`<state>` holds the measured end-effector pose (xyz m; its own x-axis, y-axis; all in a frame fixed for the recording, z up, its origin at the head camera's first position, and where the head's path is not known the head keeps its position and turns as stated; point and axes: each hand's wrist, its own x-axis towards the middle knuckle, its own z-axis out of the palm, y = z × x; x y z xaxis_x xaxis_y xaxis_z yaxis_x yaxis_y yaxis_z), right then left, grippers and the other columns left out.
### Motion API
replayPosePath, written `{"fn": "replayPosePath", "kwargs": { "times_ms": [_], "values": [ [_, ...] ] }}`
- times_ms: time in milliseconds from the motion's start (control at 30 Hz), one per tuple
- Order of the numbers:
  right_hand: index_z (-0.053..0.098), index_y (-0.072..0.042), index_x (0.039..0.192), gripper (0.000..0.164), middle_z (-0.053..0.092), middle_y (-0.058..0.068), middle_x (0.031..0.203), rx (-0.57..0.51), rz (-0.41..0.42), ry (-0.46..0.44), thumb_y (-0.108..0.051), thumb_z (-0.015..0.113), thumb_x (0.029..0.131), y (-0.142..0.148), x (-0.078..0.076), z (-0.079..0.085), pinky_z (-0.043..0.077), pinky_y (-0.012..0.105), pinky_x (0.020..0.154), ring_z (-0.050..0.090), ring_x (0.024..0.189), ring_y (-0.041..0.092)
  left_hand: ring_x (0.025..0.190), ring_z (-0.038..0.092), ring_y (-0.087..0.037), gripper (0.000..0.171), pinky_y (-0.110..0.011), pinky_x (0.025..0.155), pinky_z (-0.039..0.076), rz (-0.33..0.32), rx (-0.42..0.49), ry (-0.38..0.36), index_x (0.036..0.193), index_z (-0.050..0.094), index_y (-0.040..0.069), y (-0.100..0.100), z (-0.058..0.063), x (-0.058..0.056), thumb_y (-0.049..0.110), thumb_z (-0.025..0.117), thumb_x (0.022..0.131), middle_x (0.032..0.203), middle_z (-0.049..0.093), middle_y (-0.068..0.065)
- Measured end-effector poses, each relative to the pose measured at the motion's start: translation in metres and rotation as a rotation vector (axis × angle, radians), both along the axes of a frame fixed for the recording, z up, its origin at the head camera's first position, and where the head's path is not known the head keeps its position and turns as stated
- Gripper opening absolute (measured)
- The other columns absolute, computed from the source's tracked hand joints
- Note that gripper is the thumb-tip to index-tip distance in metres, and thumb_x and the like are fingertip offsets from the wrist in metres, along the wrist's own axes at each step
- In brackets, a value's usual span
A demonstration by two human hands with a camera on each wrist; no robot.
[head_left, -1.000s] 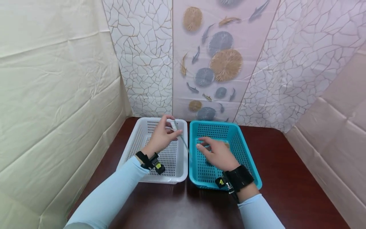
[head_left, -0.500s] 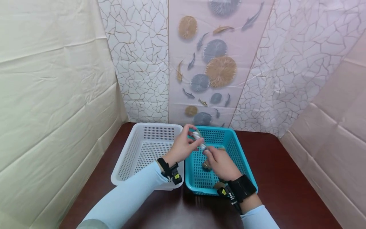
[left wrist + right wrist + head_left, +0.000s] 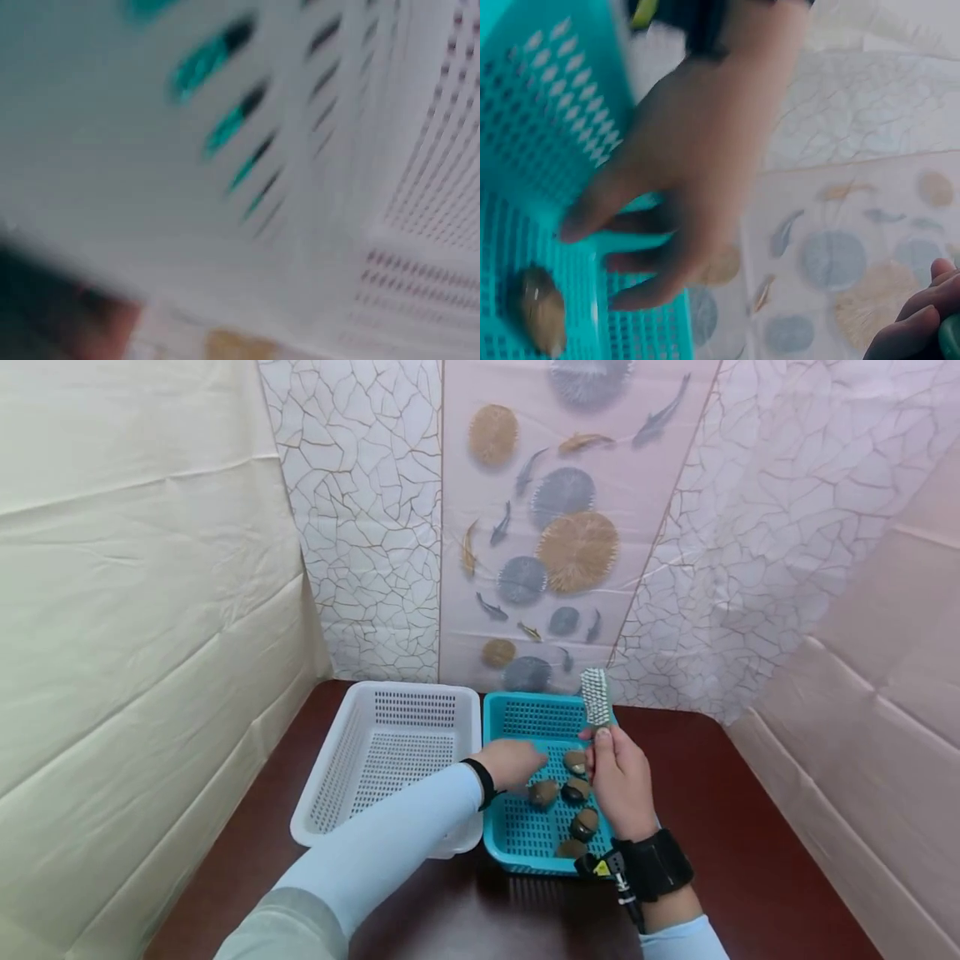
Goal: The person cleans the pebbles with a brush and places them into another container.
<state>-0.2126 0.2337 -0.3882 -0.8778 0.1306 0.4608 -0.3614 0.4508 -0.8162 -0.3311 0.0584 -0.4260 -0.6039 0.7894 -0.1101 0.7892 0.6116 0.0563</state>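
Observation:
In the head view my right hand (image 3: 624, 789) grips a scrub brush (image 3: 596, 695) by its handle, the pale bristles upright over the teal basket's far right side. A corner of that hand (image 3: 907, 334) and the green handle (image 3: 951, 336) show at the right wrist view's edge. My left hand (image 3: 513, 763) reaches into the teal basket (image 3: 491, 839). The right wrist view shows this left hand (image 3: 686, 172) blurred, fingers spread and loosely bent with nothing between them. Several rounded brown-and-black shells lie nearby, among them one left shell (image 3: 543, 792) and one far shell (image 3: 575, 762).
The white basket (image 3: 309, 806) stands left of the teal one, their sides close together; its perforated wall (image 3: 150, 202) fills much of the left wrist view. Both sit on a dark red-brown table (image 3: 750, 860). Patterned cloth (image 3: 375, 527) hangs behind, with plain cloth at both sides.
The brush was in my left hand over the white basket, then passed to my right hand, which has raised it. My left hand has let go and moved down into the teal basket.

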Motion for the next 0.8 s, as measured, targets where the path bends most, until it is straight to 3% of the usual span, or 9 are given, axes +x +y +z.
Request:
{"fn": "replayPosePath", "kwargs": {
  "times_ms": [67,200,267,367,467,567,667,733,800],
  "values": [
    [0.067,-0.001,0.115,0.042,0.056,0.016,0.081,-0.051,0.034,0.006,-0.03,0.037,0.122,-0.004,0.005,0.002,0.046,0.029,0.056,0.05,0.064,0.019,0.129,0.067,-0.019,0.049,-0.036,0.108,0.056,-0.012,-0.037,-0.083,0.15,0.066,0.017,-0.001,0.006,0.004,0.031,0.079,0.105,0.14,0.072,-0.002],
    [0.067,0.001,0.114,0.041,0.056,0.018,0.081,-0.106,0.06,0.042,-0.027,0.038,0.122,-0.006,0.013,0.009,0.048,0.028,0.056,0.052,0.066,0.019,0.138,0.062,-0.019,0.055,-0.04,0.115,0.051,0.013,-0.025,-0.198,0.157,0.061,0.019,0.001,0.034,0.011,0.037,0.076,0.107,0.151,0.066,-0.002],
    [0.067,0.001,0.113,0.041,0.056,0.017,0.081,-0.123,0.057,0.055,-0.028,0.039,0.122,-0.005,0.015,0.011,0.048,0.028,0.057,0.052,0.066,0.02,0.135,0.063,-0.018,0.053,-0.038,0.113,0.052,0.008,-0.019,-0.179,0.155,0.063,0.019,0.007,0.046,0.012,0.037,0.076,0.107,0.149,0.068,-0.001],
    [0.068,0.0,0.113,0.041,0.056,0.016,0.081,-0.137,0.051,0.059,-0.028,0.039,0.122,-0.003,0.018,0.012,0.047,0.028,0.058,0.052,0.067,0.023,0.118,0.069,-0.015,0.044,-0.034,0.1,0.057,-0.011,-0.032,-0.127,0.148,0.068,0.018,0.024,0.054,0.01,0.028,0.078,0.106,0.136,0.074,0.0],
    [0.069,-0.001,0.113,0.04,0.056,0.016,0.081,-0.134,0.058,0.059,-0.027,0.039,0.122,-0.001,0.022,0.011,0.047,0.029,0.058,0.051,0.066,0.025,0.093,0.065,-0.013,0.029,-0.029,0.081,0.054,-0.004,-0.077,-0.114,0.136,0.073,0.017,0.04,0.049,0.001,0.019,0.076,0.107,0.117,0.075,0.0],
    [0.069,0.0,0.113,0.04,0.056,0.016,0.081,-0.142,0.062,0.072,-0.025,0.039,0.122,0.001,0.025,0.01,0.047,0.029,0.059,0.05,0.066,0.023,0.08,0.056,-0.013,0.013,-0.03,0.071,0.046,0.029,-0.151,-0.095,0.122,0.074,0.016,0.053,0.037,-0.013,0.014,0.07,0.11,0.103,0.072,-0.001],
    [0.069,0.0,0.113,0.04,0.055,0.016,0.08,-0.163,0.049,0.086,-0.025,0.039,0.122,0.003,0.029,0.01,0.048,0.029,0.06,0.051,0.066,0.023,0.082,0.06,-0.014,0.011,-0.03,0.07,0.049,0.055,-0.218,-0.047,0.121,0.073,0.017,0.062,0.027,-0.02,0.016,0.068,0.111,0.103,0.072,-0.001],
    [0.069,0.0,0.112,0.04,0.055,0.016,0.08,-0.173,0.037,0.09,-0.025,0.04,0.122,0.006,0.033,0.011,0.049,0.029,0.06,0.051,0.066,0.023,0.088,0.065,-0.015,0.015,-0.03,0.075,0.055,0.054,-0.241,-0.01,0.123,0.074,0.016,0.064,0.021,-0.015,0.018,0.072,0.109,0.107,0.074,-0.002],
    [0.069,0.0,0.112,0.04,0.055,0.016,0.08,-0.175,0.029,0.09,-0.024,0.04,0.122,0.009,0.035,0.011,0.049,0.029,0.061,0.052,0.066,0.023,0.1,0.07,-0.016,0.031,-0.031,0.084,0.059,0.049,-0.248,0.007,0.133,0.072,0.014,0.064,0.018,-0.006,0.022,0.079,0.104,0.117,0.075,-0.004]
  ]
}}
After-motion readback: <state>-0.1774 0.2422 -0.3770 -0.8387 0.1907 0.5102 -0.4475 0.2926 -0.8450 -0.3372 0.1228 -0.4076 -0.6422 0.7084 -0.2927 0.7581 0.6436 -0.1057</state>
